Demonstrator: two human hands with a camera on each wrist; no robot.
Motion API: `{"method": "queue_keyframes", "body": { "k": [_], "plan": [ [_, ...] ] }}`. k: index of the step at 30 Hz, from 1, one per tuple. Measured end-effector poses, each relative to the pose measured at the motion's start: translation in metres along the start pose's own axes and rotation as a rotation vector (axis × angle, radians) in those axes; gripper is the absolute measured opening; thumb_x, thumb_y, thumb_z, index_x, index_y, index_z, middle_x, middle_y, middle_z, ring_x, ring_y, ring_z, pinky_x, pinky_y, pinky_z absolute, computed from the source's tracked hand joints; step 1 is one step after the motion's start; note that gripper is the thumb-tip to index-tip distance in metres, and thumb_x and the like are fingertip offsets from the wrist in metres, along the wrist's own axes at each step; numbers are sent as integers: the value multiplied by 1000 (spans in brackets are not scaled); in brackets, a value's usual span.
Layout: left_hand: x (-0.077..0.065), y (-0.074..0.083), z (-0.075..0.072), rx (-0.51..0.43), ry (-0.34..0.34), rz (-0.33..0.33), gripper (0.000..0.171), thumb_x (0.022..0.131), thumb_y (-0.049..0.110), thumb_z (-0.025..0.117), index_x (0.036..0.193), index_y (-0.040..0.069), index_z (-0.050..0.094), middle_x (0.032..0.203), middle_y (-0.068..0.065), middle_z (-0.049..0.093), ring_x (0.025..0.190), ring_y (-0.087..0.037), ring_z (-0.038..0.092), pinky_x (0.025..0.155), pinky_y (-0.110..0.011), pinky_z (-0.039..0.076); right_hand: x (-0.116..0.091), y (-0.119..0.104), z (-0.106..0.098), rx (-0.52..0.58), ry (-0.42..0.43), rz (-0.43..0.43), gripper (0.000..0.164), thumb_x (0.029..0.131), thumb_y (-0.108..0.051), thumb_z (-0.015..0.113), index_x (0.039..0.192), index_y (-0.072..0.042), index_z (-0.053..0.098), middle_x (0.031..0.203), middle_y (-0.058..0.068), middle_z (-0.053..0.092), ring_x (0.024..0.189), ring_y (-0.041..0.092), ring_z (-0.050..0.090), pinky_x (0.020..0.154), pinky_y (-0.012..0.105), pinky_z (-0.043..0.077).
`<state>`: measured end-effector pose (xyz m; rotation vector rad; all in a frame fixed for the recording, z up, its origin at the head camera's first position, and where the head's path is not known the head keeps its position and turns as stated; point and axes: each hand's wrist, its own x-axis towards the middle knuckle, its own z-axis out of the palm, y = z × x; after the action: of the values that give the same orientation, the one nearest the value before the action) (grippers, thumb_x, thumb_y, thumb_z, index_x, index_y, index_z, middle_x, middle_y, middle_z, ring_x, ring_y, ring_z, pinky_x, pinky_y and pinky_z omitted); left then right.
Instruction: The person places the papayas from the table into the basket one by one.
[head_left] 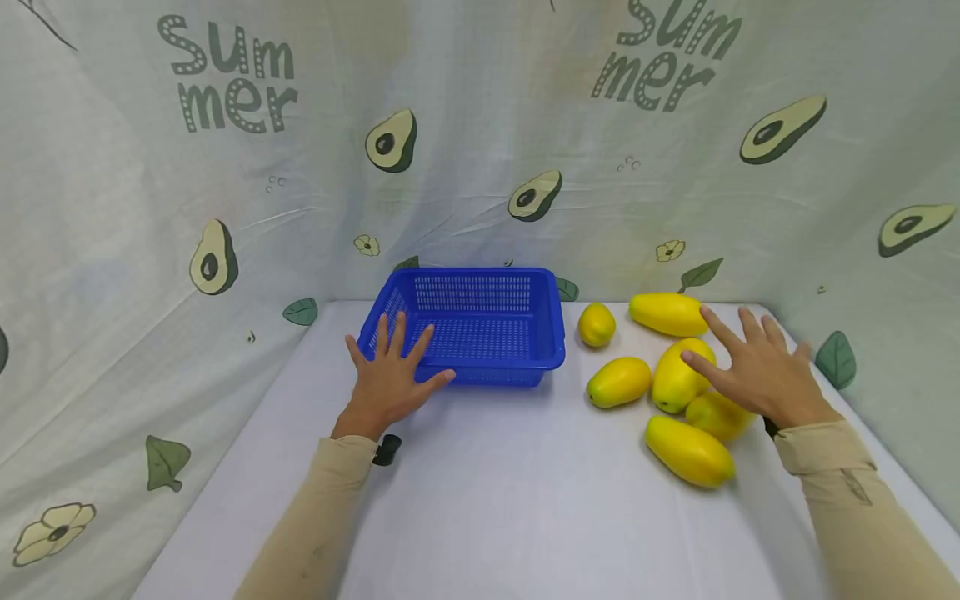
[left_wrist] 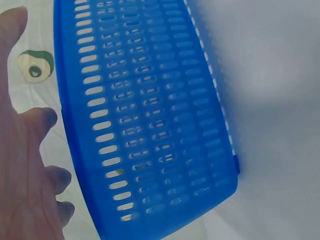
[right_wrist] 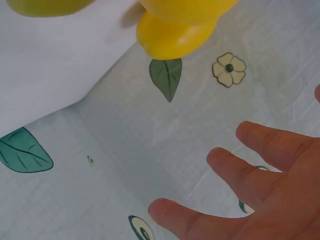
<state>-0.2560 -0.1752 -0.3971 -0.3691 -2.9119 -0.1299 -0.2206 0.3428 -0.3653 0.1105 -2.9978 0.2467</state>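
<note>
My left hand (head_left: 385, 385), fingers spread and holding nothing, is over the front left corner of a blue plastic basket (head_left: 495, 364). In the left wrist view the slotted basket wall (left_wrist: 145, 120) fills the middle, beside the fingers (left_wrist: 37, 122). On the right, my right hand (head_left: 772, 377) has its fingers spread above a group of yellow papaya-like fruits and grips none. Nearest it are an upright-lying fruit (head_left: 678, 379), a long one (head_left: 669, 313) at the back and a partly hidden one (head_left: 720, 415). In the right wrist view a yellow fruit (right_wrist: 172, 40) shows beyond the fingers.
Left of the group lie a small round yellow fruit (head_left: 597, 324) and an oval one (head_left: 619, 382); another long fruit (head_left: 690, 452) lies nearer the front. All rest on a white table (head_left: 510, 500). A printed cloth (head_left: 465, 125) hangs behind and at both sides.
</note>
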Motion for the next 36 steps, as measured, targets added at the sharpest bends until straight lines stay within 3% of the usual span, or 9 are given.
{"method": "queue_keyframes", "body": {
  "k": [10, 13, 18, 21, 25, 29, 33, 36],
  "plan": [
    [1, 0, 9, -53, 63, -5, 94, 86, 86, 29, 161, 30, 20, 166, -19, 3, 150, -41, -12, 101, -77, -19, -11, 3, 7, -12, 79, -11, 91, 94, -70, 47, 162, -29, 4, 151, 42, 19, 133, 63, 19, 96, 84, 10],
    [0, -1, 11, -55, 100, 0, 93, 87, 84, 32, 161, 28, 23, 166, -19, 9, 151, -42, -5, 103, -78, -15, -13, 3, 9, -10, 96, -17, 90, 94, -68, 48, 162, -27, 6, 150, 43, 22, 129, 65, 24, 96, 83, 16],
    [-2, -3, 19, -76, 207, 10, 83, 92, 74, 41, 156, 21, 37, 160, -19, 26, 149, -41, 14, 106, -78, -6, -17, 3, 13, 82, 54, 5, 88, 97, -63, 49, 162, -27, 4, 150, 42, 22, 121, 69, 30, 87, 83, 28],
    [-7, -1, 24, -112, 257, 10, 75, 95, 67, 46, 151, 18, 46, 155, -19, 34, 145, -41, 24, 107, -78, -4, -22, 4, 17, 143, 37, 25, 85, 98, -61, 49, 162, -27, 3, 150, 39, 25, 123, 65, 32, 86, 82, 30],
    [-14, 5, 31, -171, 294, 7, 66, 96, 60, 51, 145, 16, 54, 151, -21, 37, 142, -43, 28, 105, -80, -1, -34, 7, 21, 180, 60, 51, 80, 99, -57, 50, 162, -26, 11, 147, 37, 34, 125, 61, 36, 86, 80, 33],
    [-19, 9, 34, -208, 327, 0, 61, 97, 56, 53, 141, 14, 57, 151, -22, 38, 142, -44, 28, 104, -81, 4, -45, 8, 25, 189, 125, 75, 73, 99, -51, 54, 158, -16, 30, 134, 36, 48, 109, 55, 51, 73, 70, 44],
    [-18, 10, 33, -218, 397, -5, 53, 98, 48, 56, 136, 12, 61, 149, -23, 39, 141, -43, 29, 105, -80, 7, -48, 7, 32, 242, 202, 93, 63, 99, -45, 58, 146, -3, 49, 122, 33, 58, 96, 47, 60, 71, 61, 51],
    [-17, 9, 32, -218, 448, -15, 47, 97, 42, 59, 133, 11, 63, 147, -23, 41, 140, -43, 31, 105, -79, 7, -46, 7, 39, 300, 253, 105, 56, 100, -41, 59, 138, 1, 56, 120, 29, 62, 97, 42, 62, 71, 39, 56]
  ]
}}
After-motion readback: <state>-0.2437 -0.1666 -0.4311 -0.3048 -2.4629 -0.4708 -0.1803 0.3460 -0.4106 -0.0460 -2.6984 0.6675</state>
